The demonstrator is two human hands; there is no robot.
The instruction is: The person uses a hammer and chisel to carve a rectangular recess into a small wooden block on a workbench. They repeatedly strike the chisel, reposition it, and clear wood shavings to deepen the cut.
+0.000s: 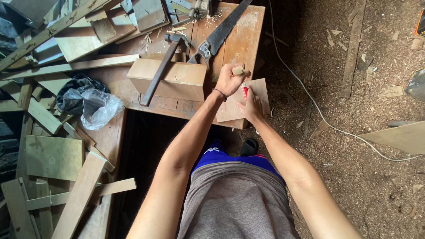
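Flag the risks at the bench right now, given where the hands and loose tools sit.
1. The left hand grips a wooden-handled tool point-down, and the right hand lies flat on the thin board right beside the tip; a slip could cut its fingers.
2. That board overhangs the workbench edge and might tip under pressure.
3. The hammer leans on a wooden block and may slide off.
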